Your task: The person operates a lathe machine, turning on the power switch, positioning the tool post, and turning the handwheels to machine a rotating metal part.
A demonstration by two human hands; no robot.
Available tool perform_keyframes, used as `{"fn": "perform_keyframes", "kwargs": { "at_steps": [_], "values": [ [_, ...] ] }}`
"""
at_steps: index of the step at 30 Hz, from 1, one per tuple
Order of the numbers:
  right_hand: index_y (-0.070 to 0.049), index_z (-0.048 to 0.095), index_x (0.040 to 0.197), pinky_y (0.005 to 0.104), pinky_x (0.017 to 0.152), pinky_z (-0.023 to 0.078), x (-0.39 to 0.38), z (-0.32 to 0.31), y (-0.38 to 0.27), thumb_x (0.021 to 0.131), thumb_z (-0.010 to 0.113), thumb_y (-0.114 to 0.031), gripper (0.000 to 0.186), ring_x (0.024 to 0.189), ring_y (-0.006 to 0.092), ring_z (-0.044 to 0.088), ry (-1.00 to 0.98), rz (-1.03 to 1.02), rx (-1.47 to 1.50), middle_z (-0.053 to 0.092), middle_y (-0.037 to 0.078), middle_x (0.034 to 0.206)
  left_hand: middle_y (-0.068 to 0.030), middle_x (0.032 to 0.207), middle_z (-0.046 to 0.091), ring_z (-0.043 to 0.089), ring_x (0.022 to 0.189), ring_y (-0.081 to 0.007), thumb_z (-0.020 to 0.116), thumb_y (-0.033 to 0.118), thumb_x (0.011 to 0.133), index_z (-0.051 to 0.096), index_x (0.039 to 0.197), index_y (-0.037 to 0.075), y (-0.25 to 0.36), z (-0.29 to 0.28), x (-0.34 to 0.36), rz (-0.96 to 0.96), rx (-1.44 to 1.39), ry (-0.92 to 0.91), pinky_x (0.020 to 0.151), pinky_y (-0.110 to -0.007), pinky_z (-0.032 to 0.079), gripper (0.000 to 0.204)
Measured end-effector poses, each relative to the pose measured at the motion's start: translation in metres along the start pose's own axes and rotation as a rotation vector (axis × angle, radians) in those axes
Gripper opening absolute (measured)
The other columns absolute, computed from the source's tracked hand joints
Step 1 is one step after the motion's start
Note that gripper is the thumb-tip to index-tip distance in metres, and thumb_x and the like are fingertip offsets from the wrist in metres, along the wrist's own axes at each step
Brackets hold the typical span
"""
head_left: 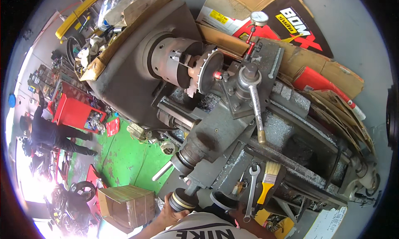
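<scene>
My left hand [168, 215] is wrapped round a dark, ringed handwheel [181, 200] at the front of a metal lathe [220, 133]. Close beside a second dark handwheel [223, 200] is my right hand [240, 216]; its fingers are mostly hidden, so its grip does not show. In the lathe's chuck [168, 58] sits a round metal part with a finned disc [211, 70]. The tool post [250, 75] stands right of the disc, topped by a long clamping lever [256, 110], with a red-collared tip [217, 75] beside the disc face.
A wrench [252, 191] and a yellow-handled brush [268, 181] lie just right of the handwheels. A dial gauge [259, 18] rises behind the tool post. Cardboard [336, 68] lines the back. At left are a person [52, 133], a red cabinet [75, 112] and a box [126, 203].
</scene>
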State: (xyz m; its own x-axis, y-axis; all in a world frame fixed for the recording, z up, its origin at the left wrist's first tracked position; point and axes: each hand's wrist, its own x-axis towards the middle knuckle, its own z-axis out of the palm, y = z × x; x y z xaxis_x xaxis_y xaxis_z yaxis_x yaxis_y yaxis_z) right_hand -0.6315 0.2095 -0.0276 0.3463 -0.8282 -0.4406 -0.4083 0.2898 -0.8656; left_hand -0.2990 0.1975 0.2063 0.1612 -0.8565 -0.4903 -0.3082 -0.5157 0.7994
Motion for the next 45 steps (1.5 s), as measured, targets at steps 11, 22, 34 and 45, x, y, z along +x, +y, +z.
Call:
{"fn": "perform_keyframes", "kwargs": {
  "at_steps": [11,22,34,45],
  "values": [
    [-0.004,0.062,0.127,0.0378,0.092,0.049,-0.004,-0.014,0.005,0.092,0.067,-0.016,0.038,0.102,0.0262,0.063,0.076,0.144,0.014,0.068,0.013,0.117,-0.0319,0.142,0.052,0.054,0.129,-0.0397,0.09,0.063,0.068,0.036,0.152,-0.006,-0.031,-0.079,0.014,-0.201,0.118,-0.185,0.102,-0.051,0.05,0.121],
    [-0.003,0.067,0.115,0.0379,0.082,0.048,-0.088,0.034,-0.009,0.092,0.066,-0.021,0.029,0.089,0.026,0.062,0.382,0.567,0.026,0.069,0.011,0.103,-0.0201,0.12,0.067,0.063,0.106,-0.0433,0.055,0.028,0.097,0.062,0.127,0.008,0.07,-0.42,0.215,0.578,0.865,1.072,0.09,-0.049,0.051,0.036],
    [-0.003,0.072,0.102,0.0381,0.071,0.047,-0.059,0.113,-0.404,0.093,0.066,-0.027,0.027,0.074,0.0258,0.06,-0.226,0.677,-0.142,0.071,0.01,0.088,-0.0156,0.125,0.069,0.063,0.112,-0.0378,0.054,0.034,0.097,0.067,0.122,0.006,-0.017,-0.477,0.304,0.815,0.507,0.966,0.096,-0.044,0.051,0.039],
    [-0.003,0.066,0.087,0.0433,0.069,0.054,0.21,0.201,-0.531,0.086,0.071,-0.027,0.024,0.077,0.0322,0.063,0.3,-0.785,-1.262,0.065,0.012,0.081,-0.0117,0.136,0.064,0.059,0.121,-0.0314,0.089,0.014,0.067,0.054,0.145,0.01,-0.149,-0.259,0.31,0.773,0.089,0.228,0.107,-0.04,0.044,0.086]
  ]
}}
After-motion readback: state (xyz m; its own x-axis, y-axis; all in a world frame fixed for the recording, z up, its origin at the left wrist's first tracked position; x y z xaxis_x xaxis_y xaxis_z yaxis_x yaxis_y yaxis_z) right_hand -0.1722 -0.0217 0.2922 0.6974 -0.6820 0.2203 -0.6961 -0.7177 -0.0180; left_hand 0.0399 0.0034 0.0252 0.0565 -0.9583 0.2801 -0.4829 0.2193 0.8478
